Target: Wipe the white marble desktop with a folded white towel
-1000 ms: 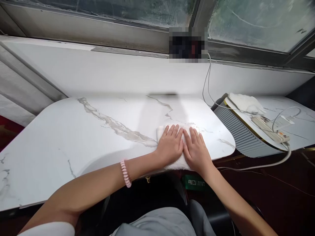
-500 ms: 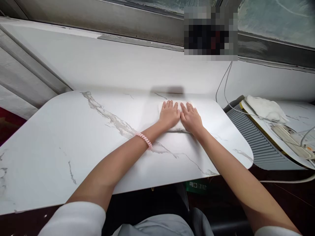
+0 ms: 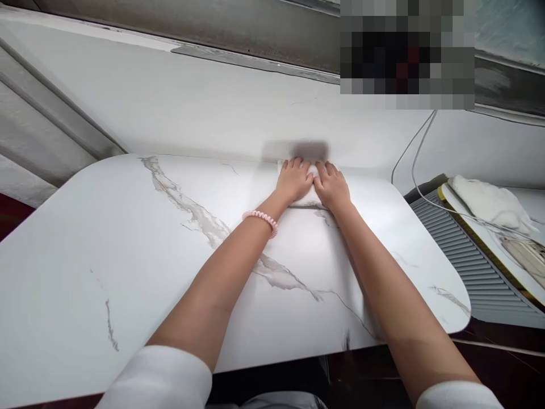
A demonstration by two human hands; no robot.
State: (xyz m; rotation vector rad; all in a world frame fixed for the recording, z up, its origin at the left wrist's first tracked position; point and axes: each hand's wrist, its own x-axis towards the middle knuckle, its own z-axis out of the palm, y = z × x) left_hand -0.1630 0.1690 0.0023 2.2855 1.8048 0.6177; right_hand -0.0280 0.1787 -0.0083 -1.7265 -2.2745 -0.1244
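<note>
A folded white cloth (image 3: 311, 199) lies on the white marble-patterned table (image 3: 166, 272), right by its back edge at the wall. My left hand (image 3: 293, 180) presses flat on the cloth's left part, fingers spread and pointing at the wall. On the cloth's right part rests my right hand (image 3: 333, 186), also flat with fingers apart. The two thumbs almost meet in the middle. A pink coiled band (image 3: 261, 218) circles my left wrist. Much of the cloth is hidden under both palms.
A white wall (image 3: 204, 108) rises behind the table. To the right, a second table with a ribbed grey side (image 3: 464, 244) carries another white cloth (image 3: 489, 201) and a beige object (image 3: 525, 255). Thin cables (image 3: 415, 165) hang down between them. A blurred patch covers the upper right.
Both hands have pushed the cloth away from me, up to the table's back edge by the wall. The view has shifted slightly, and my forearms reach further forward.
</note>
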